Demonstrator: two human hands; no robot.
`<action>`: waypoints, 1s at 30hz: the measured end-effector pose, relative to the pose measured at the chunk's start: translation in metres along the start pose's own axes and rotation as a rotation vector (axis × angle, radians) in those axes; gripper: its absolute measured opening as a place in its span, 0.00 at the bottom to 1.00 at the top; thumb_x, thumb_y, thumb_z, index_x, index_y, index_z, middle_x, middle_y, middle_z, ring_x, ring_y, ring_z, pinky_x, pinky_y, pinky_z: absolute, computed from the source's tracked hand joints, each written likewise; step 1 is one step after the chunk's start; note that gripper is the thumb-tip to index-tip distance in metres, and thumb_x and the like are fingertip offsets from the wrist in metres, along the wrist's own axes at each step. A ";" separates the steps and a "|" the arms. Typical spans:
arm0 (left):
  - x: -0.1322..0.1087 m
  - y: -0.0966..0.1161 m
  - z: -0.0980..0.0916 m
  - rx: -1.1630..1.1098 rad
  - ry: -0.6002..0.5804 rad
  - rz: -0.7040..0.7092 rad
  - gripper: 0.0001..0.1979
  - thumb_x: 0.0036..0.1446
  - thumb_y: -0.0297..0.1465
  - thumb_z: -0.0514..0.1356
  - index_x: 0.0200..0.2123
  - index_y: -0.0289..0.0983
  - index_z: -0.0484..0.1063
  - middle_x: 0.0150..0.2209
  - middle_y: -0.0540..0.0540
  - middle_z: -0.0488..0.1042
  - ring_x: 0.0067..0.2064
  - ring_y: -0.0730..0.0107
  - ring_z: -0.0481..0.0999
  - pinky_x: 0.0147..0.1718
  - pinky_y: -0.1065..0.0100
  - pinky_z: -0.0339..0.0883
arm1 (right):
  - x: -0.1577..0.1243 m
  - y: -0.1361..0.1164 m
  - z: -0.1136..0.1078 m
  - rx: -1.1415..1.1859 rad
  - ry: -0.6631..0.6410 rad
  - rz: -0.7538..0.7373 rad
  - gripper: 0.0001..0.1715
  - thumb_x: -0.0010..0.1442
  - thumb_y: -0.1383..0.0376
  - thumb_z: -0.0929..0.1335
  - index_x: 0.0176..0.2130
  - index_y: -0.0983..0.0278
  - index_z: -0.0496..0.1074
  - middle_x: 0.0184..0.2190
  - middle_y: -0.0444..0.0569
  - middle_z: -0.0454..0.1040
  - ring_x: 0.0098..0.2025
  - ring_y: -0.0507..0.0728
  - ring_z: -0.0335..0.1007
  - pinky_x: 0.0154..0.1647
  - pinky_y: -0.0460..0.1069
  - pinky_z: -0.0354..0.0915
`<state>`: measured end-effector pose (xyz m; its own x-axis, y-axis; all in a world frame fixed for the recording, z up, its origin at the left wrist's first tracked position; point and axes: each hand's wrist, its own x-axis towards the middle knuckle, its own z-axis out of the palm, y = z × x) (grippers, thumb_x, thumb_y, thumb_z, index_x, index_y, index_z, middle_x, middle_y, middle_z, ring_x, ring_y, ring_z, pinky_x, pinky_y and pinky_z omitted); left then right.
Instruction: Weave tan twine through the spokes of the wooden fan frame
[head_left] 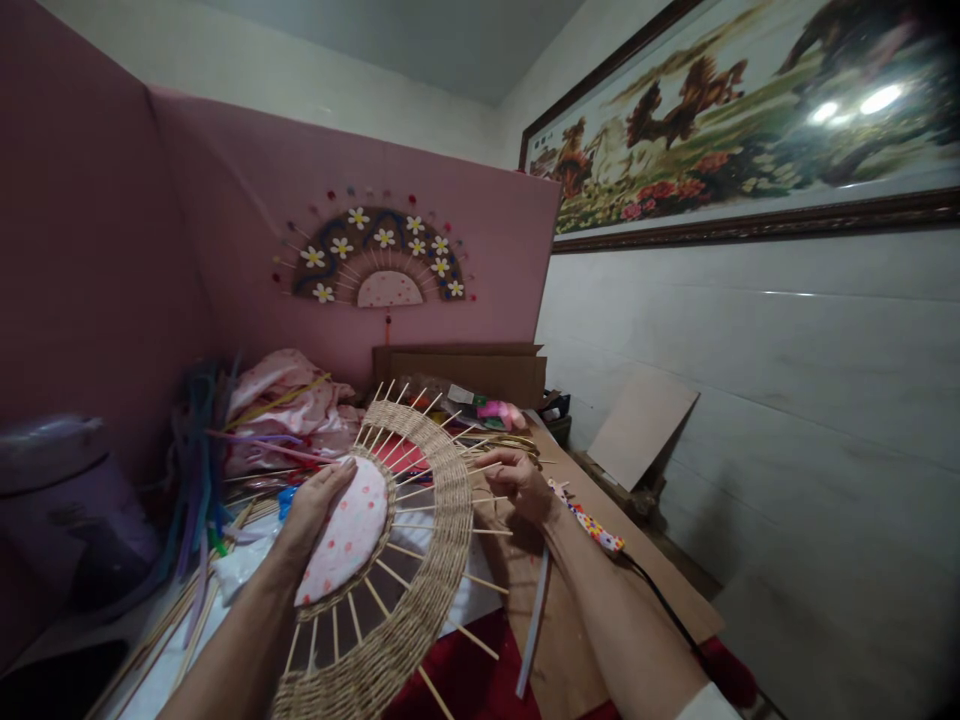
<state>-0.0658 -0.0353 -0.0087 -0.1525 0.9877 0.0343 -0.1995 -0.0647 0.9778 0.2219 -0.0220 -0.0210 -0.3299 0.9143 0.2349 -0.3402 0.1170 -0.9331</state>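
Note:
A fan woven from straw-coloured cord over thin wooden sticks (450,500) is held up and tilted in front of me. My left hand (319,505) grips it by the padded half-circle (356,540), which is white-pink with red dots; the fingers behind are hidden. At the outer rim on the right, my right hand (517,483) pinches near the tip of one stick that sticks out past the weave. A patterned glue gun-like object (589,518) with a black cable lies beside my right wrist.
On the pink panel (232,230) hangs a finished-looking flower fan (386,255). Pink cloth (289,395) and fuzzy coloured stems (199,480) pile up at left, near a lidded container (64,510). Cardboard (465,372) stands behind; a brown board (630,590) covers the table's right side.

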 end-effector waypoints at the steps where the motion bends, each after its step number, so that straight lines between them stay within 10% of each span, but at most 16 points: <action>1: 0.000 0.000 0.000 -0.007 0.005 -0.002 0.19 0.31 0.40 0.68 0.26 0.32 0.72 0.24 0.49 0.74 0.24 0.73 0.70 0.23 0.74 0.62 | 0.000 0.000 0.000 -0.002 -0.007 -0.001 0.10 0.42 0.70 0.68 0.30 0.67 0.74 0.13 0.35 0.48 0.17 0.43 0.36 0.18 0.44 0.34; 30: 0.004 0.002 0.002 -0.077 0.119 0.063 0.11 0.32 0.29 0.66 0.26 0.34 0.75 0.32 0.45 0.78 0.38 0.63 0.75 0.38 0.67 0.69 | -0.001 -0.002 0.000 -0.199 0.058 0.044 0.12 0.44 0.63 0.70 0.31 0.67 0.74 0.16 0.38 0.55 0.18 0.44 0.41 0.18 0.44 0.37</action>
<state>-0.0646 -0.0313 -0.0066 -0.2800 0.9577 0.0659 -0.2587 -0.1414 0.9556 0.2230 -0.0236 -0.0192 -0.2876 0.9402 0.1822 -0.1440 0.1456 -0.9788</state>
